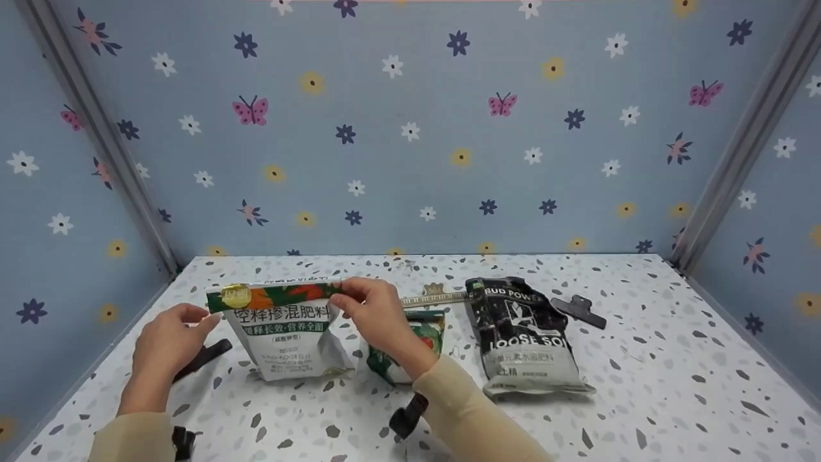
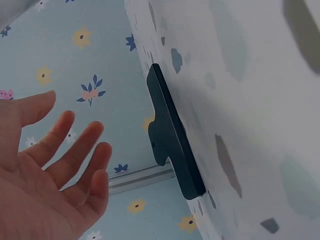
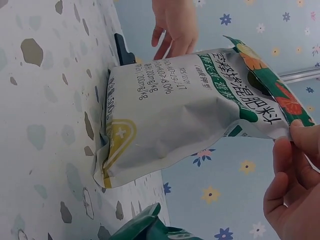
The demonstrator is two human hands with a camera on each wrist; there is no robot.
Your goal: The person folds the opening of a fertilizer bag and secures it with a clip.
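My right hand (image 1: 378, 314) pinches the upper right corner of a white fertilizer bag (image 1: 288, 353) with a green, orange and red top band. The bag's top is folded over toward the front, and its base rests on the table. In the right wrist view, thumb and fingers grip the corner of the bag (image 3: 175, 110). My left hand (image 1: 168, 343) is beside the bag's upper left corner; its fingers are loosely bent and hold nothing in the left wrist view. A black bag clip (image 2: 170, 135) lies on the table near the left hand.
A smaller green and white bag (image 1: 423, 330) stands partly hidden behind my right forearm. To its right leans a black and grey soil bag (image 1: 526, 340). A second dark clip (image 1: 580, 311) and a gold ruler-like strip (image 1: 436, 297) lie further back on the speckled table (image 1: 673, 359).
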